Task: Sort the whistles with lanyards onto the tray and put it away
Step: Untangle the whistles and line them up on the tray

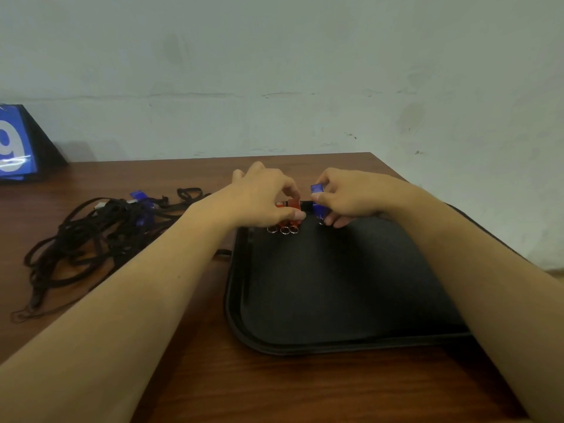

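The left hand (265, 199) is curled narrow, thumb and forefinger pinched onto the red whistles (289, 209) that sit in a short row at the far left corner of the black tray (320, 300); three small metal split rings (284, 229) show just beneath its fingers, lying on the tray floor. Just beside it, the right hand (351, 198) is likewise closed tight, gripping a blue whistle (319, 203) between thumb and fingers, one blue end poking up above the knuckles and the other below; whether this whistle touches the tray or is held just off it cannot be told. The two hands are nearly touching, with the red whistles and the blue one side by side between them. Both bare forearms reach forward from the near edge, the right one crossing over the tray's right rim and hiding it. Out to the left of the left hand, on the brown wooden table (274, 383), lies a tangled heap of black lanyards (91, 239) with more blue whistles (141, 206) caught in it, well apart from the tray. Farther left, against the pale wall (305, 71), stands a dark-framed blue card (15, 145) showing a large white "9". The tray's middle and near part lie bare.
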### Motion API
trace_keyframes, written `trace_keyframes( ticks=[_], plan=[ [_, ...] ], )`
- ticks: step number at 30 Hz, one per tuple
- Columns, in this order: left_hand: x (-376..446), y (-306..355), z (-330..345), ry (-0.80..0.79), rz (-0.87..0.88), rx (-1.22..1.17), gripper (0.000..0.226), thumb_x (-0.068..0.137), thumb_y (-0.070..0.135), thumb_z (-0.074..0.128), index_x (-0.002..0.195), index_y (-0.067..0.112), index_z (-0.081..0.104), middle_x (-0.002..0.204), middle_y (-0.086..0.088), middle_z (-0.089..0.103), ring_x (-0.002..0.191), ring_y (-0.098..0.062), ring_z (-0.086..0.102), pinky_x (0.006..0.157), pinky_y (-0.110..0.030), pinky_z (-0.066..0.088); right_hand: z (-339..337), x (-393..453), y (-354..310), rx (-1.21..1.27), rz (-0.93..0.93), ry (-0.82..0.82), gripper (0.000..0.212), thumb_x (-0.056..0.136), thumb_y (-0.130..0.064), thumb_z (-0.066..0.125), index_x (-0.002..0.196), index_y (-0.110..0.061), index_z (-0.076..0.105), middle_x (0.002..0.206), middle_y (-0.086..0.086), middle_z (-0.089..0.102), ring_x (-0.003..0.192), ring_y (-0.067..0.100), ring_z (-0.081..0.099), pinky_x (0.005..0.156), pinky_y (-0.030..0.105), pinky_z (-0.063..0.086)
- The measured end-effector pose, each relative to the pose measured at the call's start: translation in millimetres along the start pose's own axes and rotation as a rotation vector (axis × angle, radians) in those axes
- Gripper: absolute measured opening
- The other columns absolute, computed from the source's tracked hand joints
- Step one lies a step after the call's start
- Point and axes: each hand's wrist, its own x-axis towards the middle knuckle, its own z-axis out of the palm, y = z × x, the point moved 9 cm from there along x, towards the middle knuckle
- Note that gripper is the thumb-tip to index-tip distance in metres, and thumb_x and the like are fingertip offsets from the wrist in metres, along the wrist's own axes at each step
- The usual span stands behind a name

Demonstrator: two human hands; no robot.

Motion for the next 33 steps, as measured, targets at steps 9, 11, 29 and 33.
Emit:
trace_keyframes(
  ticks=[9,11,29,33],
  plan=[
    [-2.6,-4.0,-5.6,0.034,-0.021,-0.034,0.033,0.096,0.058,0.054,0.119,0.037,0.063,0.129,0.012,0.058,0.130,-0.020,0.037,0.103,-0.049,0.031,5.6,-6.0,-2.4,0.116,0.004,-0.055,0.018,0.108,-0.029,0.045,0.122,-0.017,0.045,0.100,0.013,0.070,0.090,0.019,0.074,0.080,0.032,0.062],
    [-2.5,-3.8,-5.8,0.035,-0.023,-0.040,0.031,0.099,0.053,0.051,0.122,0.037,0.062,0.130,0.012,0.058,0.130,-0.020,0.037,0.105,-0.049,0.031,6.1,-6.4,-3.1,0.131,0.006,-0.055,0.016,0.108,-0.028,0.046,0.121,-0.019,0.044,0.100,0.013,0.069,0.093,0.020,0.075,0.080,0.032,0.062],
    [-1.3,-9.3,-7.1,0.058,-0.033,-0.054,0.027,0.101,0.047,0.047,0.124,0.039,0.060,0.124,0.016,0.063,0.126,-0.019,0.039,0.101,-0.048,0.033,8.4,-4.4,-8.1,-0.021,-0.012,-0.031,0.033,0.106,-0.029,0.049,0.130,-0.007,0.054,0.102,0.012,0.073,0.100,0.023,0.074,0.092,0.037,0.059],
    [-1.3,-13.0,-7.7,0.059,-0.050,-0.063,0.027,0.102,0.042,0.046,0.125,0.038,0.060,0.123,0.016,0.063,0.128,-0.020,0.039,0.104,-0.050,0.032,6.8,-2.9,-7.0,-0.052,-0.014,-0.020,0.033,0.106,-0.031,0.051,0.129,-0.009,0.056,0.102,0.011,0.074,0.097,0.022,0.074,0.086,0.031,0.060]
  ],
)
